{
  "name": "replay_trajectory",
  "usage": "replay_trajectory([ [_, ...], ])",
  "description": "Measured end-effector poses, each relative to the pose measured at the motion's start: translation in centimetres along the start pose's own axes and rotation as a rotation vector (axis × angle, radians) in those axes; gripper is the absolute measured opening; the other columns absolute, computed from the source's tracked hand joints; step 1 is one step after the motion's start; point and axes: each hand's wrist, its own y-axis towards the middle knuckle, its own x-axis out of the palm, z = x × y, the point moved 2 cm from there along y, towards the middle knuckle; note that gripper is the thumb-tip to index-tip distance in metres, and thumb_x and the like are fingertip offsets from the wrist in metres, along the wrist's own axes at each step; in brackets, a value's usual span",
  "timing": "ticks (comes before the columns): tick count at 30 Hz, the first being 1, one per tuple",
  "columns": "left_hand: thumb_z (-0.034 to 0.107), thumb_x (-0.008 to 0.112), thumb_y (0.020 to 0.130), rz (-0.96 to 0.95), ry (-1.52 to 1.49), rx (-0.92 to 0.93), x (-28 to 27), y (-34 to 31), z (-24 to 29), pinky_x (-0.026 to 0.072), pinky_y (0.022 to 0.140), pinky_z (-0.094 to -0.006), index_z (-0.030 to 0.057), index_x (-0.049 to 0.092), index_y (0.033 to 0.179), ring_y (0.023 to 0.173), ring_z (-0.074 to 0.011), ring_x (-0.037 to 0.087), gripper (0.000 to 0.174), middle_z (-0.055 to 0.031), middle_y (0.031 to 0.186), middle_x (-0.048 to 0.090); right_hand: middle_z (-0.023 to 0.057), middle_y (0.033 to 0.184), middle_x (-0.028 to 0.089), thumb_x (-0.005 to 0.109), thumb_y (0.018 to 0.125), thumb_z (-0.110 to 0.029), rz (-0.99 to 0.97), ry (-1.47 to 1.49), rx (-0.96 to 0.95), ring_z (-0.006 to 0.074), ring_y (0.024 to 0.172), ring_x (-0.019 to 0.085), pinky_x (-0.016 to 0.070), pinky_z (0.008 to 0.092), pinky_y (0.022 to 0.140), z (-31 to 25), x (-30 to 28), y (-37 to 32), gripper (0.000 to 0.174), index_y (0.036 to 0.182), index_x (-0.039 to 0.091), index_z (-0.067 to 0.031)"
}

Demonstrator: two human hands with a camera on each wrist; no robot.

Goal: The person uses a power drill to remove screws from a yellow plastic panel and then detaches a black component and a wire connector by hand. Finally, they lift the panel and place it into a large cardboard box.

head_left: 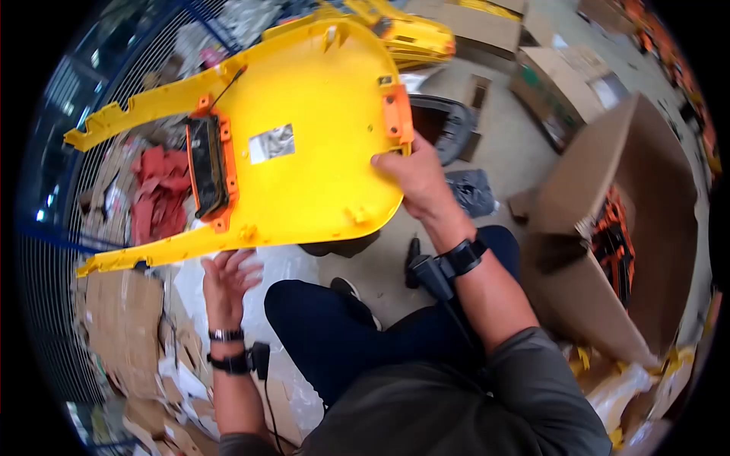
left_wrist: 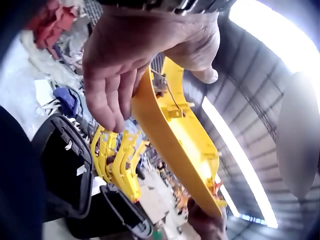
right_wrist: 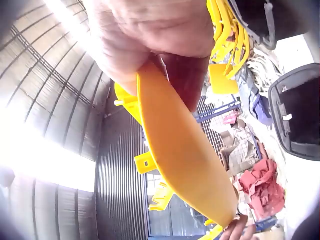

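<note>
A large yellow plastic panel (head_left: 319, 175) with two long arms is held up in front of the person. It carries orange brackets (head_left: 395, 114), a black part (head_left: 207, 167) between the arms and a silver label (head_left: 271, 144). The right hand (head_left: 414, 178) grips its right edge, thumb on the near face and fingers behind. At the lower edge, the left hand (head_left: 230, 285) has its fingers loosely extended against the panel. In the left wrist view, the left hand (left_wrist: 135, 60) has its fingers along the panel's outer side, with the thumb standing away from it.
More yellow plastic parts (head_left: 418, 38) lie beyond the panel. At the right stands a tall open cardboard box (head_left: 566, 258) with orange and black parts (head_left: 612, 247) inside. Flattened cardboard (head_left: 122, 319), red material (head_left: 161, 190) and clear plastic wrap (head_left: 293, 334) lie at the left, beside wire fencing.
</note>
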Motion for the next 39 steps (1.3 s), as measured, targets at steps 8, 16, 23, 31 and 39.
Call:
replay_trajectory([
  [8,0.043,0.053,0.105,0.396,-0.825,0.298,1.7,7.0,-2.9,0.0481,0.110,-0.0512,0.0092,0.049,0.146,0.131,-0.0320,0.058,0.053,-0.0113,0.142,0.061,0.0142,0.125,0.069,0.068,0.095,-0.005,-0.246,-0.050,0.236,0.0228,0.105,0.071,0.0573,0.0342,0.094,3.8,7.4,8.1,0.042,0.134,0.057,0.0038],
  [16,0.035,0.051,0.107,0.436,-0.969,0.448,-3.2,8.9,-6.6,0.0481,0.109,-0.0490,0.0053,0.051,0.145,0.131,-0.0296,0.058,0.048,-0.0127,0.145,0.059,0.0171,0.099,0.075,0.059,0.098,-0.022,-0.843,-1.108,0.758,0.0292,0.100,0.072,0.0564,0.0428,0.089,17.4,2.6,14.7,0.028,0.103,0.073,0.0010],
  [23,0.035,0.051,0.107,0.778,-0.803,0.377,-7.5,9.6,-8.4,0.0464,0.108,-0.0556,0.0078,0.050,0.146,0.133,-0.0312,0.056,0.047,-0.0140,0.147,0.057,0.0241,0.098,0.074,0.071,0.075,-0.007,-1.257,-1.707,0.338,0.0411,0.101,0.070,0.0572,0.0447,0.087,44.3,-13.5,16.2,0.017,0.089,0.076,0.0014],
  [31,0.029,0.052,0.107,0.823,-0.818,0.305,-13.9,6.8,-10.0,0.0380,0.115,-0.0491,0.0005,0.049,0.146,0.135,-0.0288,0.053,0.049,-0.0148,0.148,0.056,0.0258,0.128,0.066,0.063,0.089,-0.012,-1.103,-1.717,0.727,0.0390,0.120,0.063,0.0519,0.0447,0.102,49.8,-18.6,15.8,0.035,0.122,0.068,-0.0012],
  [39,0.030,0.053,0.107,0.818,-0.778,0.241,-16.2,5.8,-10.4,0.0383,0.116,-0.0495,-0.0017,0.050,0.144,0.134,-0.0291,0.054,0.049,-0.0158,0.145,0.058,0.0220,0.140,0.060,0.054,0.097,-0.021,-1.125,-1.859,0.974,0.0362,0.128,0.058,0.0467,0.0451,0.107,52.6,-19.0,13.9,0.039,0.132,0.062,-0.0054],
])
